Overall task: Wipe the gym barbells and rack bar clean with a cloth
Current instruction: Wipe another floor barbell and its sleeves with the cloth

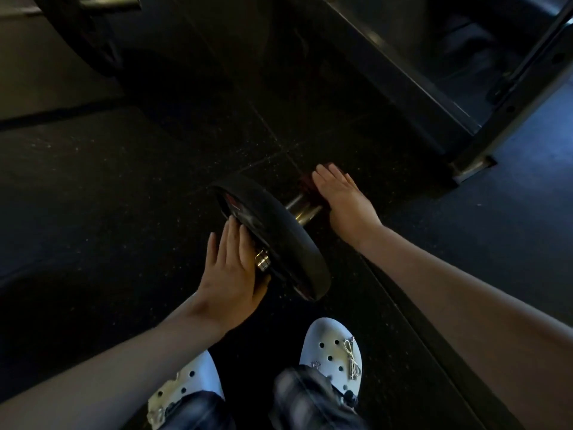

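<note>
Underfoot, a dark speckled rubber floor [124, 187] fills most of the frame, and no container is seen on it. A black rack frame [483, 119] is cut off at the upper right, and a second weight plate [90, 35] is barely made out in shadow at the upper left. At the centre a barbell [302, 207] is laid on the floor, its black weight plate [279, 234] standing on edge and its far length hidden. The left hand [231, 274] is pressed flat, fingers spread, against the plate's outer face beside the sleeve end [263, 259]; nothing is clasped in it. The right hand [342, 198] is laid palm-down over a dark red cloth [307, 184] wrapped on the shaft, at centre right; how tightly it is closed cannot be told. White perforated clogs [333, 352] and plaid trouser legs [310, 401] are seen at the bottom edge.
</note>
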